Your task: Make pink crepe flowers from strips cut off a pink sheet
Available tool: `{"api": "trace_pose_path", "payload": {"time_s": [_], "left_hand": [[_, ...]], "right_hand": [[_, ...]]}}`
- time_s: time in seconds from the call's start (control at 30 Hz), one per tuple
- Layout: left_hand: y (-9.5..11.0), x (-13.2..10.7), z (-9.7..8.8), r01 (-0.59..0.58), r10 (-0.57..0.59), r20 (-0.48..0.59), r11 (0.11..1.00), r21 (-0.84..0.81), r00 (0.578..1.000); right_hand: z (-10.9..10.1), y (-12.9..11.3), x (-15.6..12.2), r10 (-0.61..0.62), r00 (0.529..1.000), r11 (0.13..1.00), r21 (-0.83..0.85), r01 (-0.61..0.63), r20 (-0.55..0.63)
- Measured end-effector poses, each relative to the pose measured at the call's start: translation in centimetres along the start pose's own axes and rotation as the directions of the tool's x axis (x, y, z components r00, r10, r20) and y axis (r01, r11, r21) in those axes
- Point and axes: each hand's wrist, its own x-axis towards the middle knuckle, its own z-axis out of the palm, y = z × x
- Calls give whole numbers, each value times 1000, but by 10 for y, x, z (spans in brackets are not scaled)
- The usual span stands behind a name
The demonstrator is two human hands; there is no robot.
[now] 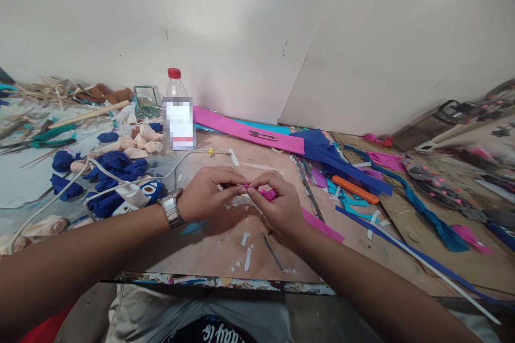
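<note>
A small gathered piece of magenta fabric [269,194] is pinched between both hands above the middle of the table. My left hand [213,188], with a metal watch on its wrist, grips its left end between thumb and fingertips. On the other side, my right hand [277,206] holds it with thumb and forefinger, and part of the fabric shows between those fingers. Behind the hands lies a long pink fabric strip [233,127] with small thread snips [262,135] on it. A white and blue glue gun [134,197] rests left of my left wrist.
A bottle with a red cap [174,73] stands at the back left. Blue fabric pieces [116,167], a white cable [40,213] and green-handled pliers [54,136] lie left. An orange cutter [354,189], blue strips [338,155] and a thin white stick [438,269] lie right.
</note>
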Motion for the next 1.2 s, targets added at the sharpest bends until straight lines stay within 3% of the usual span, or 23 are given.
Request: {"api": "trace_pose_path", "payload": {"time_s": [0.13,0.4,0.83,1.2], "left_hand": [[0,0,0,35,-36,2,999,34,999],[-1,0,0,23,-24,6,999,24,1000],[-3,-2,2,-70,69,36,997,41,997],[2,1,2,154,-132,101,955,-253,986]], "right_hand": [[0,2,1,7,1000,999,-31,-8,-20],[-4,0,4,-137,990,989,-61,137,-5],[-1,1,2,-116,993,993,-28,116,-8],[-1,-2,3,-149,989,987,-54,149,8]]}}
